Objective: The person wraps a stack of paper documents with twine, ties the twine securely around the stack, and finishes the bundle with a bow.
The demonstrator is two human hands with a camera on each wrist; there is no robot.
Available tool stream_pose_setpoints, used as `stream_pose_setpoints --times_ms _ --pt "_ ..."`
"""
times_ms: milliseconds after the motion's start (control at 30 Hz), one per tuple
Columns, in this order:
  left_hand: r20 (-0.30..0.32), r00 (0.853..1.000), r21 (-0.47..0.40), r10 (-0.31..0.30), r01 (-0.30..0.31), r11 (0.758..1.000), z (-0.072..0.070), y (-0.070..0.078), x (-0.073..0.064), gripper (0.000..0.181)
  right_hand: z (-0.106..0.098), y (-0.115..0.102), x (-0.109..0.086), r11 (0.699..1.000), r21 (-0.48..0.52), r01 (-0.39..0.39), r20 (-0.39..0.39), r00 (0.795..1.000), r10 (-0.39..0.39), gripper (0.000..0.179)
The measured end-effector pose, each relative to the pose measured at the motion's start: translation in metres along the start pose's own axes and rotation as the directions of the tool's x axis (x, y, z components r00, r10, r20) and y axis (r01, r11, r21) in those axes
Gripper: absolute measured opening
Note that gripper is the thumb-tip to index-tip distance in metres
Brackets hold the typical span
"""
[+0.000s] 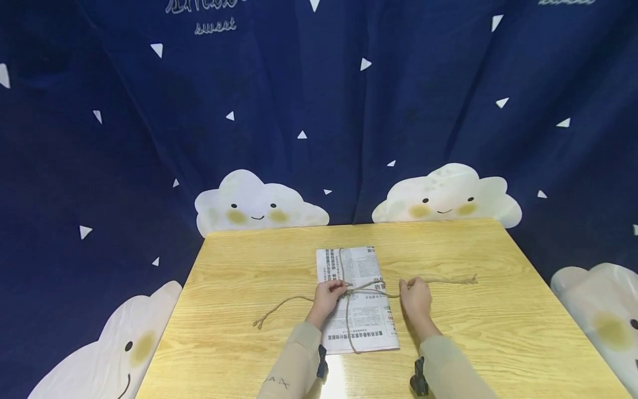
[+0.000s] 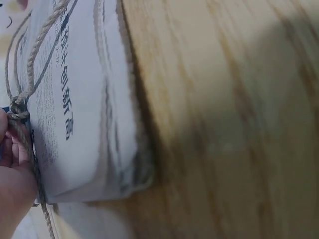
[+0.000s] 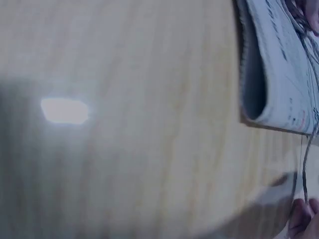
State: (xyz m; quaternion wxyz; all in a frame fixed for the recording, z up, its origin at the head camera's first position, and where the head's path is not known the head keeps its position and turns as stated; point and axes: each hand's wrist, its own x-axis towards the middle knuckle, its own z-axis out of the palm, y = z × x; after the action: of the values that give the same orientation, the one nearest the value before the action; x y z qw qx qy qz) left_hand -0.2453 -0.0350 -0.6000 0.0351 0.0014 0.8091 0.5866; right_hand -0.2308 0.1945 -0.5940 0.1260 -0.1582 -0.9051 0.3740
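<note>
A folded newspaper (image 1: 371,327) lies on the table with brown twine (image 1: 348,321) running lengthwise and crosswise over it. The twine meets in a knot (image 2: 19,107) near the middle of the paper. My left hand (image 1: 327,299) pinches the twine right at this knot, and a loose tail (image 1: 279,306) trails off to the left. Beyond the paper's right edge, my right hand (image 1: 416,302) pinches a strand between thumb and finger. From it a frayed end (image 1: 458,280) stretches right. Strands between the hands form a narrow loop. The right wrist view catches the right fingertips (image 3: 300,219) only at its corner.
The wooden table (image 1: 239,271) extends around the newspaper on all sides. Behind it hangs a dark blue curtain (image 1: 279,83) with white triangles and smiling clouds. A dark strap (image 1: 322,361) sits on the left wrist, and a dark device (image 1: 419,377) on the right.
</note>
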Motion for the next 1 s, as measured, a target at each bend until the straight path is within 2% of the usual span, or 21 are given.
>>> stream_pose_setpoints --times_ms 133,233,367,500,667,733,800,867,1000 --pt "-0.007 1.000 -0.016 -0.003 0.003 1.000 0.000 0.001 -0.001 0.015 -0.006 -0.002 0.005 0.992 0.001 -0.124 0.076 0.989 0.123 0.031" --pt "-0.008 1.000 -0.022 -0.005 0.004 1.000 0.000 0.001 -0.002 0.017 -0.008 -0.006 0.007 0.982 -0.007 -0.187 0.084 0.979 0.187 0.040" --pt "-0.010 1.000 -0.020 -0.001 0.001 1.000 0.000 0.000 -0.002 0.017 -0.006 -0.007 0.009 0.977 -0.006 -0.214 0.035 0.976 0.214 0.049" --pt "-0.007 1.000 -0.025 -0.007 0.006 1.000 0.000 0.000 -0.003 0.017 -0.006 -0.003 0.010 0.973 0.074 -0.218 0.018 0.976 0.217 0.050" --pt "0.005 1.000 -0.023 -0.029 0.029 0.999 0.000 -0.002 -0.004 0.017 -0.008 0.004 0.012 0.959 0.179 -0.220 -0.092 0.967 0.239 0.041" --pt "0.006 0.999 -0.022 -0.037 0.037 0.999 0.000 -0.002 -0.004 0.017 -0.010 0.007 0.013 0.947 0.226 -0.227 -0.112 0.960 0.256 0.037" --pt "0.005 1.000 -0.021 -0.031 0.031 0.999 0.001 -0.003 -0.003 0.017 -0.012 0.008 0.014 0.930 0.283 -0.235 -0.117 0.954 0.277 0.034" --pt "0.002 1.000 -0.023 -0.030 0.030 0.999 0.000 -0.003 -0.003 0.017 -0.013 0.008 0.015 0.900 0.363 -0.240 -0.108 0.949 0.297 0.033" --pt "0.002 1.000 -0.024 -0.012 0.012 1.000 0.000 -0.003 -0.002 0.017 -0.017 0.000 0.019 0.799 0.556 -0.227 -0.038 0.954 0.297 0.035"
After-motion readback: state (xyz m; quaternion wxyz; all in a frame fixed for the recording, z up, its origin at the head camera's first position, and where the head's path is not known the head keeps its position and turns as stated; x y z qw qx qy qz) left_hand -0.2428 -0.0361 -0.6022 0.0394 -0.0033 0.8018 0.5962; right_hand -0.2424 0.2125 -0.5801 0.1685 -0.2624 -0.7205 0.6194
